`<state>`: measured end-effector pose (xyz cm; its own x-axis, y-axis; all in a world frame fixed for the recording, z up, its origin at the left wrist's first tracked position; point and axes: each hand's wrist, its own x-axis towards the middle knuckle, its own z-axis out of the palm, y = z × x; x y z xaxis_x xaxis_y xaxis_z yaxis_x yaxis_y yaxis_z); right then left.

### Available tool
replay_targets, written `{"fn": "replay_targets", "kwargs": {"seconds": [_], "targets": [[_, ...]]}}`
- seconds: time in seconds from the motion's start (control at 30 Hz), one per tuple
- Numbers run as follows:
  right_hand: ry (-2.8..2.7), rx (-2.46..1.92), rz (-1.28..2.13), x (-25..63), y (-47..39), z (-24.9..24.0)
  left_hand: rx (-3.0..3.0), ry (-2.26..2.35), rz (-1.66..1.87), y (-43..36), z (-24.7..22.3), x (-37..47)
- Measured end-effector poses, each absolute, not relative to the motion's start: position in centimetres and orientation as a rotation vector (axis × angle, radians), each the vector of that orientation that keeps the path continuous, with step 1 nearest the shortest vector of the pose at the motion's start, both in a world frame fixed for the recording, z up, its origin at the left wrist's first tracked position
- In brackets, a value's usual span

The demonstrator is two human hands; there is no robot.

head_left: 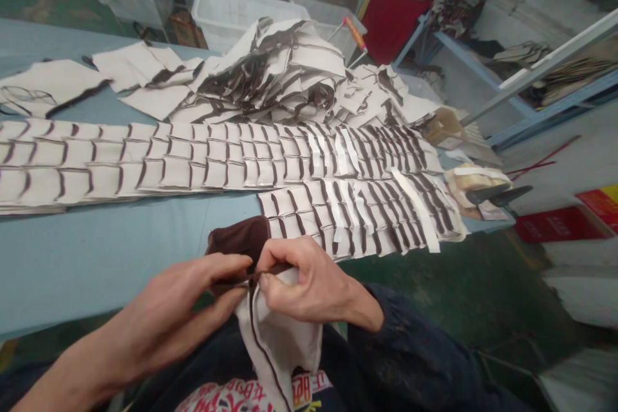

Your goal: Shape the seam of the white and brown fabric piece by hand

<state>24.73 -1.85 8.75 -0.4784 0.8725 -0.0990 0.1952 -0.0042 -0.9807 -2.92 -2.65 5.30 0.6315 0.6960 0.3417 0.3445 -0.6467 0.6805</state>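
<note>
Cream fabric pieces (270, 161) edged in dark brown lie in rows on the pale blue worktop (96, 251); the held fabric piece (277, 335) is cream with brown trim.

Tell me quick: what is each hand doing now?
Left hand: closed, pinching the brown-and-white fabric piece.
Right hand: closed, pinching the same piece's top edge.
</note>
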Motion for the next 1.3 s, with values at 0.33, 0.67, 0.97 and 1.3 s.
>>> {"fn": "replay_targets", "kwargs": {"seconds": [0.33, 0.67, 0.97, 1.3], "targets": [[-1.996, -0.991, 0.914, 25.1, -2.8, 7.1, 2.449, 0.723, 0.728, -1.1, 7.7, -1.5], [-2.077, -0.919, 0.721, 24.6, -3.0, 5.5, 2.277, 0.741, 0.716, -0.7, 6.3, -2.2], [-2.246, -0.829, 0.818, 25.9, -3.4, 8.0, 2.442, 0.54, 0.698, 0.1, 9.6, -0.9], [-1.582, -0.767, 1.765, 25.0, -1.0, 7.8, 1.886, 0.8, 0.659, -2.8, 7.9, -1.7]]}}
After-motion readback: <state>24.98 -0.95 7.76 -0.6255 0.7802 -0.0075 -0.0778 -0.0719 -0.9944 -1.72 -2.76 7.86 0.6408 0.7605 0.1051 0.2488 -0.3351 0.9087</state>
